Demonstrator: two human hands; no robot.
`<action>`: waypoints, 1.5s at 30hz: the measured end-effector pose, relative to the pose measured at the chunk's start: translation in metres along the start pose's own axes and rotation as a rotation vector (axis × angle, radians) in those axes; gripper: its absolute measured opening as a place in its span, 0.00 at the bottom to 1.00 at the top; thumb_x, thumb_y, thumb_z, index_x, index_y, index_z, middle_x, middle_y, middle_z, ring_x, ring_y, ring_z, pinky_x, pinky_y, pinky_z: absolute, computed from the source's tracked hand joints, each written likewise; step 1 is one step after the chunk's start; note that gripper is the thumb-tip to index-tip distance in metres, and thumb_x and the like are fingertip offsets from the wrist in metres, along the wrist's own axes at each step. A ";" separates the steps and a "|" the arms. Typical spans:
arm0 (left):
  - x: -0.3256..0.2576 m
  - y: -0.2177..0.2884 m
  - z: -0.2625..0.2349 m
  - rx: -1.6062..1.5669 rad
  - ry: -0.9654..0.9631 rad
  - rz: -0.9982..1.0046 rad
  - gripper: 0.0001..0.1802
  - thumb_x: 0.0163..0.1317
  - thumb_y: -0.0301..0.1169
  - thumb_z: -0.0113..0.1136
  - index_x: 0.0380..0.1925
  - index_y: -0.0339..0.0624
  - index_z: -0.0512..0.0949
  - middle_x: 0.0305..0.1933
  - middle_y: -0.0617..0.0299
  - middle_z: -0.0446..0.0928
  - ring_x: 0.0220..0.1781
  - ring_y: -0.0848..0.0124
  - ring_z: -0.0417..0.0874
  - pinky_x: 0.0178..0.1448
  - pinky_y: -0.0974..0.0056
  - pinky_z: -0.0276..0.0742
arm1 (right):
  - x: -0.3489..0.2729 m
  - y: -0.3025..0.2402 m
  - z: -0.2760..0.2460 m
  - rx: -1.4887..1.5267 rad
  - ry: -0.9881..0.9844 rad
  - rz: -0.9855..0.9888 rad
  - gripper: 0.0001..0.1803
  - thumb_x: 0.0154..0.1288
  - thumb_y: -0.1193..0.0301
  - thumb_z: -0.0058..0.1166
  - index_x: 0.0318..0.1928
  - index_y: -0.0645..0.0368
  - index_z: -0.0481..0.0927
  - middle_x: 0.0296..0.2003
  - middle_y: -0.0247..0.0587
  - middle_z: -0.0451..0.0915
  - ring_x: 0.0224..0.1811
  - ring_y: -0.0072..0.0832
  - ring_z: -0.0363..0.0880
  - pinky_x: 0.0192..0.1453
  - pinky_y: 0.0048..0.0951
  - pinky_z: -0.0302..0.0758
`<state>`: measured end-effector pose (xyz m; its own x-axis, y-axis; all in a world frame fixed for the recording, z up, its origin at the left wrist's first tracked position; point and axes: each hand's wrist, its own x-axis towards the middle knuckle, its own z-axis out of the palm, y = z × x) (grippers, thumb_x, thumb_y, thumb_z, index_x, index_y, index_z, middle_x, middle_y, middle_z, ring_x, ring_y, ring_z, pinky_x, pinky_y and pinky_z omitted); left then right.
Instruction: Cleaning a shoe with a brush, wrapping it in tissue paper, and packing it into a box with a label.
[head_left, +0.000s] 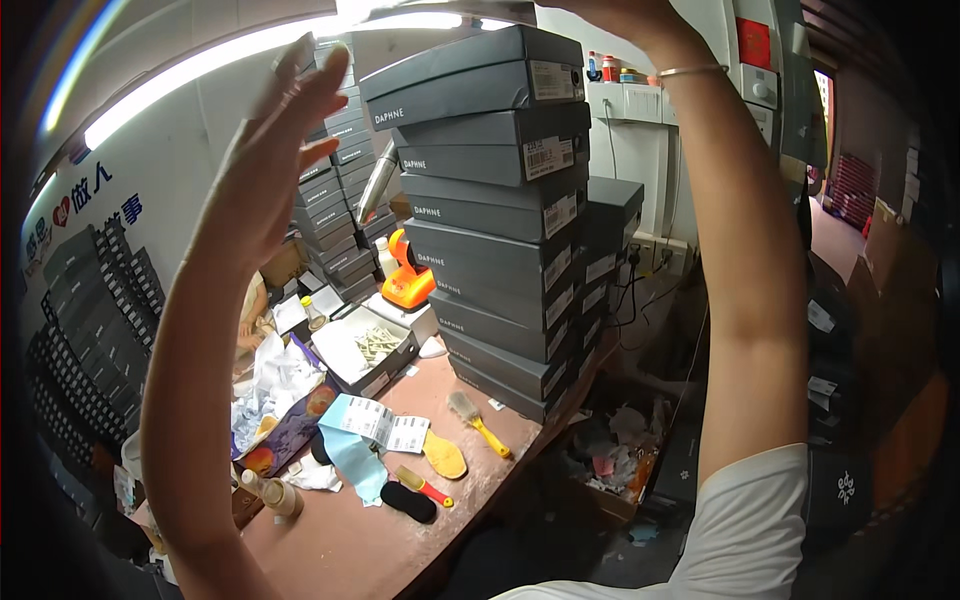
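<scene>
Both my arms are raised around a tall stack of dark grey shoe boxes (480,200) on the table. To the left of the stack's top, my left hand (290,130) is held up with its fingers stretched, holding nothing. Above the stack's right side, my right hand (610,15) is cut off by the upper edge, so its fingers are hidden. A pale, flat-edged thing (490,16) shows at the top edge near my right hand; its kind and whether I hold it cannot be made out. The topmost shoe box (475,80) sits slightly askew.
On the pinkish table (350,540) lie a yellow-handled brush (480,425), a red-handled brush (425,487), a yellow insole (443,455) and label sheets (370,420). An orange scanner (405,280) stands behind an open box (375,350). Another person's hand (250,335) shows at the left.
</scene>
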<state>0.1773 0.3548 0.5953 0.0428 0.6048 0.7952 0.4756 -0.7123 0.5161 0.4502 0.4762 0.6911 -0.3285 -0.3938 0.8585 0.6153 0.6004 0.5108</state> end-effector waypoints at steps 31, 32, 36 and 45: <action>0.056 -0.136 0.099 0.404 -0.265 0.137 0.45 0.58 0.52 0.64 0.71 0.49 0.57 0.75 0.41 0.51 0.77 0.50 0.52 0.75 0.53 0.52 | -0.182 0.069 0.103 0.316 0.062 0.852 0.28 0.67 0.64 0.56 0.63 0.61 0.66 0.50 0.49 0.78 0.50 0.35 0.79 0.55 0.35 0.75; 0.021 -0.138 0.090 0.493 -0.548 0.171 0.41 0.59 0.42 0.66 0.70 0.52 0.59 0.74 0.45 0.53 0.76 0.50 0.54 0.75 0.46 0.52 | -0.190 0.057 0.094 0.215 0.155 0.845 0.27 0.66 0.65 0.57 0.62 0.63 0.67 0.49 0.49 0.78 0.49 0.37 0.79 0.55 0.34 0.74; -0.183 -0.091 0.006 0.953 -1.220 0.181 0.37 0.61 0.50 0.60 0.68 0.51 0.64 0.70 0.52 0.62 0.74 0.59 0.59 0.73 0.37 0.50 | -0.217 -0.134 0.037 0.853 0.176 1.020 0.16 0.73 0.67 0.47 0.56 0.60 0.72 0.40 0.37 0.77 0.41 0.22 0.76 0.43 0.27 0.74; -0.618 0.061 -0.286 1.581 0.071 -1.357 0.31 0.67 0.50 0.49 0.46 0.27 0.77 0.45 0.32 0.77 0.48 0.39 0.77 0.54 0.45 0.71 | -0.320 -0.591 -0.003 2.111 -0.970 0.723 0.25 0.67 0.68 0.55 0.63 0.61 0.69 0.51 0.45 0.77 0.49 0.32 0.77 0.52 0.31 0.75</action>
<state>-0.0711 -0.1640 0.2262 -0.9085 0.3250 0.2627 0.3441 0.9385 0.0292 0.1936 0.2452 0.1143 -0.9520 0.0245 0.3050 -0.2868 0.2762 -0.9173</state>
